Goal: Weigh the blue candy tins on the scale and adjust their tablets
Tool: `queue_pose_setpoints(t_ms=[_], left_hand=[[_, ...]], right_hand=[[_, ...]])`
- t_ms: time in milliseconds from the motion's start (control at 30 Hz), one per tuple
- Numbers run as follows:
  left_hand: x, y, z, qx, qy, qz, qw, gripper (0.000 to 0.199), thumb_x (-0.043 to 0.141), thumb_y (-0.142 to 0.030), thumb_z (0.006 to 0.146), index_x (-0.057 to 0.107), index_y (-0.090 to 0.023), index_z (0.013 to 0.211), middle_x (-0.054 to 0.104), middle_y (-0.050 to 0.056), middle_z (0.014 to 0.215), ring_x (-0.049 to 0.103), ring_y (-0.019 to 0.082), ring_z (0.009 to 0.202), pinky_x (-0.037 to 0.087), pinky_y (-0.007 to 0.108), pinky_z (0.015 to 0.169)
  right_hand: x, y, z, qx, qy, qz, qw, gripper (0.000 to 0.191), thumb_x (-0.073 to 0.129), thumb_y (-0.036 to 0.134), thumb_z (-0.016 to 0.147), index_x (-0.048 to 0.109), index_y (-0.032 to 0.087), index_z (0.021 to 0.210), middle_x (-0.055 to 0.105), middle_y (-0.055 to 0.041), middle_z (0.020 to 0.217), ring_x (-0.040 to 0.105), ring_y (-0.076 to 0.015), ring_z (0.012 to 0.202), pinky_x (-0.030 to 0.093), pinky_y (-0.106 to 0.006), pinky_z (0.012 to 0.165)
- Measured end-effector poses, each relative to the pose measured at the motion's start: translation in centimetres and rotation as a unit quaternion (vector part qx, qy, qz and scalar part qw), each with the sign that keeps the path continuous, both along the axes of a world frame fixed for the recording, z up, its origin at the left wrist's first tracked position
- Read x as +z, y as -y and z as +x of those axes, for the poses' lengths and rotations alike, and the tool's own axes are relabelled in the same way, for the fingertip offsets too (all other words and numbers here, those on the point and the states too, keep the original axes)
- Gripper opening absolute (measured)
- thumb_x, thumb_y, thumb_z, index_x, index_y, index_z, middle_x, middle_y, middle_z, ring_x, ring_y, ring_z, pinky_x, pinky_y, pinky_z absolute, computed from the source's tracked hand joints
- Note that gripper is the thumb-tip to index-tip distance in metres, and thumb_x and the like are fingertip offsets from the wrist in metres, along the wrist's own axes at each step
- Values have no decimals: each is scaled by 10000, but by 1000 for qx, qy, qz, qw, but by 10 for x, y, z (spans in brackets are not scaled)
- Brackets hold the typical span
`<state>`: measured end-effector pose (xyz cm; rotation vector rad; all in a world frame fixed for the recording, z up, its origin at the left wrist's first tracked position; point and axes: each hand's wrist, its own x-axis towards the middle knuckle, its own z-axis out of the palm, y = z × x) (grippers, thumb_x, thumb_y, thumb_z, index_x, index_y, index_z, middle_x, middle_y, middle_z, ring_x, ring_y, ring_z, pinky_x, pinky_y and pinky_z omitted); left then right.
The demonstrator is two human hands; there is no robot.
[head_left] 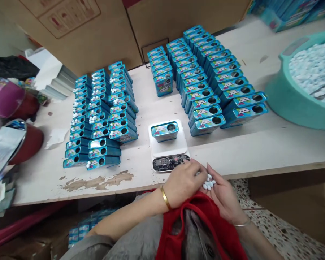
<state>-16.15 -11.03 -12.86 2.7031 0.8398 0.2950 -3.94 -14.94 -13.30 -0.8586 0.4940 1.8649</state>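
Observation:
Close to the table's front edge, my right hand (224, 196) is cupped palm up around several small white candies (209, 182). My left hand (182, 177), with a gold bangle at its wrist, curls over beside the candies. Its fingertips are hidden, so what they pinch cannot be made out. Just beyond my left hand, a white digital scale (168, 147) shows lit digits on its black panel. A blue candy tin (164, 131) stands upright on the scale, its round opening uncovered at the right end.
Rows of blue tins (206, 122) with open holes stand right of the scale. More tins (103, 161) stand at left, many with white candies on top. A turquoise tub (287, 94) heaped with candies sits far right. Cardboard boxes (111, 32) line the back.

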Motion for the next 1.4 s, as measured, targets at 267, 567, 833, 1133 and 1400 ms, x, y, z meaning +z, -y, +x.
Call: queue_pose_setpoints(t_ms=[267, 567, 833, 1133, 1400], left_hand=[[-6, 9, -1, 10, 39, -22, 999, 194, 388, -215, 936, 563, -134, 915, 566, 52, 933, 502, 147, 820, 436, 247, 708], [4, 3, -10, 18, 55, -83, 995, 182, 395, -188, 924, 566, -126, 918, 592, 71, 964, 536, 148, 848, 476, 253, 755], [49, -50, -37, 114, 243, -13, 963, 142, 506, -146, 881, 580, -142, 1002, 578, 65, 900, 557, 121, 824, 482, 231, 726], [56, -95, -51, 177, 225, 39, 958, 245, 575, -183, 856, 555, -146, 1097, 579, 14, 819, 504, 87, 682, 442, 221, 636], [65, -80, -62, 228, 292, 50, 927, 240, 572, -149, 847, 584, -184, 1083, 610, 15, 865, 557, 99, 758, 466, 238, 675]], right_hand=[[-10, 16, 2, -16, 27, -51, 998, 121, 591, 190, 794, 699, 178, 846, 734, -30, 887, 678, -204, 930, 565, -366, 859], [-8, 9, -7, -1, 53, -11, 999, 190, 703, 213, 697, 699, 159, 879, 730, -39, 927, 681, -205, 901, 587, -324, 791], [10, -14, -12, -22, 18, 35, 999, 190, 543, 139, 826, 680, 89, 948, 712, -127, 1020, 655, -224, 1019, 535, -318, 911], [12, -14, -9, -19, 17, 47, 999, 233, 479, 154, 876, 648, 66, 1011, 666, -168, 1137, 564, -269, 1161, 494, -337, 974], [11, -13, -5, -11, 19, 39, 999, 252, 439, 143, 891, 642, 61, 1017, 665, -177, 1136, 576, -262, 1144, 506, -327, 956]])
